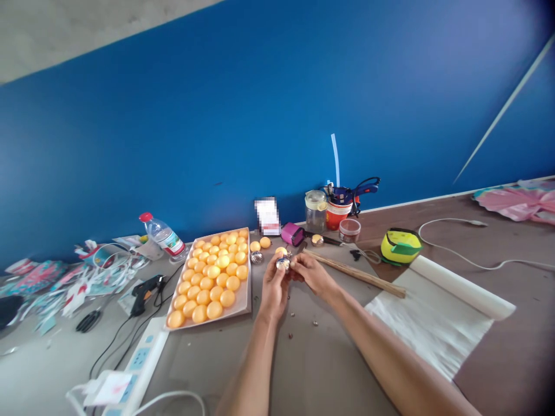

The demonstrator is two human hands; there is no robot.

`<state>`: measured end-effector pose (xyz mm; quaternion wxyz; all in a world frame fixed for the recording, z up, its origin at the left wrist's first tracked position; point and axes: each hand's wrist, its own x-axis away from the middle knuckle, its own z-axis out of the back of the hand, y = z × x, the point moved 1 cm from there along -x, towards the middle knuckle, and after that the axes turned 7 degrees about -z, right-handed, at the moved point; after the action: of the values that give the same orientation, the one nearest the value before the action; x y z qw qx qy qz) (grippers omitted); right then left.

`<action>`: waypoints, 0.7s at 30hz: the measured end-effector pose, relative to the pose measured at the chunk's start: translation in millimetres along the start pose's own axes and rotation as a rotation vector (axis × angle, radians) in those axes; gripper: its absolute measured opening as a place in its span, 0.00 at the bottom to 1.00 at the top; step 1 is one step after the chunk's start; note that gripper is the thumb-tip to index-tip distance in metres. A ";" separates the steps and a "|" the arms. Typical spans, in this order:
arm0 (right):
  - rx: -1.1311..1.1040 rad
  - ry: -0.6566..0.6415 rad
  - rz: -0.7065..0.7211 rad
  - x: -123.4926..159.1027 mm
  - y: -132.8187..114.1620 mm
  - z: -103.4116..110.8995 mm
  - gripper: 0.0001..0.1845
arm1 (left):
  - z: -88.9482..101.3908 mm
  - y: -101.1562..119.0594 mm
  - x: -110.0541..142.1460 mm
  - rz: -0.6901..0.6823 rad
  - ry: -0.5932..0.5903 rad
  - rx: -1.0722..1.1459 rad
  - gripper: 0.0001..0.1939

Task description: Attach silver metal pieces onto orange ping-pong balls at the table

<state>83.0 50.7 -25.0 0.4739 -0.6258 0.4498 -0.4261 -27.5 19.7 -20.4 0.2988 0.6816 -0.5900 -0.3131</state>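
Observation:
Above the grey table mat, my left hand [274,281] is closed around a small ball with shiny silver covering [283,263]. My right hand [310,271] meets it from the right, thumb and fingers pinched at the ball's side; whether a small piece sits between these fingertips is hidden. An orange ball [281,251] shows just behind the fingers. Beyond lie a silver-covered ball [256,257] and a partly silver one [317,239]. A few tiny shiny bits [315,323] are scattered on the mat near my wrists.
A box of orange balls [250,289] stands to the left, with a glue gun [145,293], scissors [89,320] and a power strip [145,355] beyond. On the right are a wooden stick [355,273], a white roll [462,289] and a yellow-green pouch [401,247]. A jar [316,212] stands by the blue wall.

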 end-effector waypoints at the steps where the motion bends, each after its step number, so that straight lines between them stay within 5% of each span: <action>1: 0.052 0.024 0.025 -0.7 0.1 1.2 0.11 | 0.7 2.3 -1.3 0.013 0.012 0.048 0.19; 6: 0.861 0.250 0.180 4.3 2.2 10.4 0.09 | 13.2 13.0 -11.7 0.013 0.165 0.221 0.15; 10: 1.381 0.215 0.110 10.3 5.7 5.8 0.12 | 17.6 12.7 -14.4 0.039 0.185 0.245 0.14; 21: 1.383 0.193 0.170 5.3 7.4 -4.4 0.15 | 12.3 10.3 -13.1 0.050 0.179 0.232 0.16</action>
<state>78.8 43.6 -30.8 0.7527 -0.1030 0.1631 -0.6294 -44.9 30.9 -19.1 0.2771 0.7218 -0.6102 -0.1729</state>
